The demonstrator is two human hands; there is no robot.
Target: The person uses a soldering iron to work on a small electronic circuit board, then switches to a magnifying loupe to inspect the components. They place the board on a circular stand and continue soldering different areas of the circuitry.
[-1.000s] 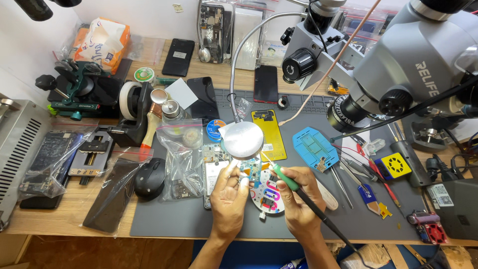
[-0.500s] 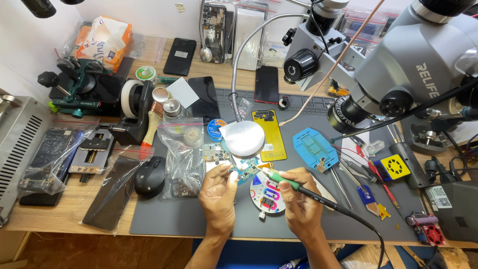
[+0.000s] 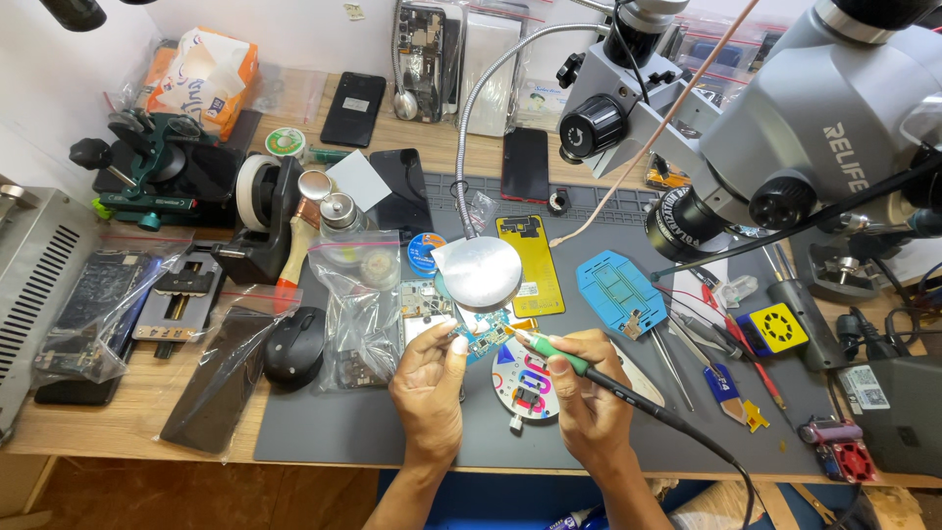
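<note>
I see a small blue-green circuit board (image 3: 483,334) held just above the grey mat (image 3: 373,432), right under the round lamp head (image 3: 478,273) on its gooseneck. It is tilted, one corner up between thumb and forefinger; most of it hides under the lamp, so I cannot make out its parts. My left hand (image 3: 428,391) has its fingers clamped on the board's near edge. My right hand (image 3: 589,397) has its fingers closed around a green-gripped soldering iron (image 3: 569,361), its tip touching or nearly touching the board; I cannot tell which. Its dark cable runs off toward the lower right.

Just below the board lies a round, brightly patterned disc (image 3: 525,383). To the left are a clear plastic bag (image 3: 361,294) and a black mouse (image 3: 294,345). To the right sit a blue fixture plate (image 3: 620,291) and loose tweezers (image 3: 677,353). Behind the lamp lies a yellow phone back (image 3: 530,263).

The mat covers the middle of a wooden surface (image 3: 128,412). A grey microscope (image 3: 805,128) hangs over the right side, a tissue box (image 3: 201,77) stands against the white wall at the far left, and a dark phone (image 3: 353,108) lies near it.
</note>
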